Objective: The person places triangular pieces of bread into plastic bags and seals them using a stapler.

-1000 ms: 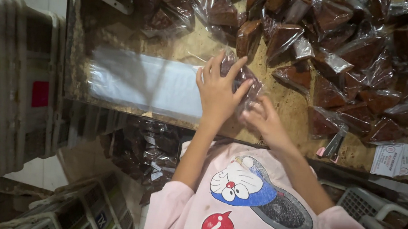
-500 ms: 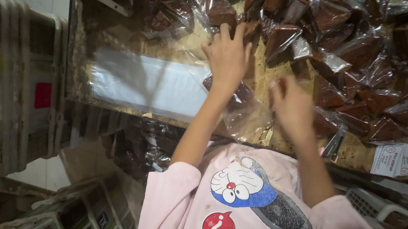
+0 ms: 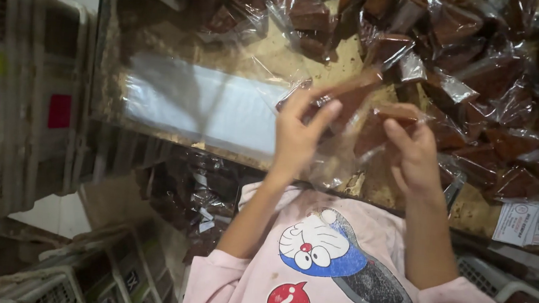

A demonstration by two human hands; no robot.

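2 flat brown slabs (image 3: pixel 349 97) in clear, crinkled plastic (image 3: pixel 338 162)

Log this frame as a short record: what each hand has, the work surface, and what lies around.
left hand: pinches a brown slab at the mouth of a clear plastic bag
right hand: grips a second brown slab
surface: table with a stack of flat clear bags
around: bagged brown pieces heaped to the right, paper labels, white crates on the left
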